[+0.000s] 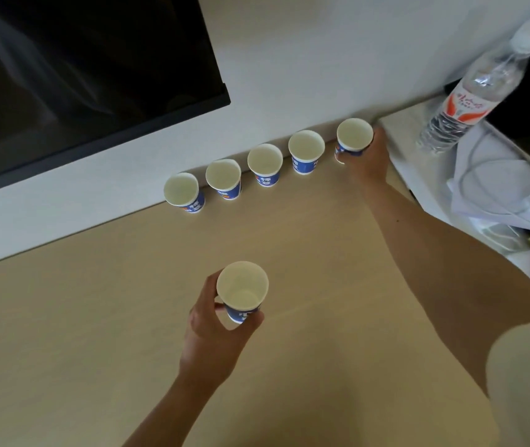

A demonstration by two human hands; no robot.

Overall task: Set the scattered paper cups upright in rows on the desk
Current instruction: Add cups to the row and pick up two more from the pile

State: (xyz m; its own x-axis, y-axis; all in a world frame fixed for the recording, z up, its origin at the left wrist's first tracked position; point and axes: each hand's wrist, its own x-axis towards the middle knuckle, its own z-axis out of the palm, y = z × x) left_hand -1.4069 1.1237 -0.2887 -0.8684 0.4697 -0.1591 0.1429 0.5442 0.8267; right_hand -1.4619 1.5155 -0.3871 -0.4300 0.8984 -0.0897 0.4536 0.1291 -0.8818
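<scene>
Row of upright cups (265,164) along the table's (305,269) wall edge — right hand (367,159) holds the end cup (354,135), left hand (212,333) a sixth cup (242,290) over open tabletop (fingers (209,283) wrapped round each).

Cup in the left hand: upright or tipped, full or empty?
Upright and empty: the cup in the left hand has its mouth up and a bare white bottom showing.

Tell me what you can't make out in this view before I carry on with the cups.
Head view:
- Base of the end cup: covered by the right hand, so whether it stands on the desk is unclear.
- Base of the near cup: hidden by the left hand.
- Print on the cups: blurred.
- Desk: cut off at left and bottom edges.
</scene>
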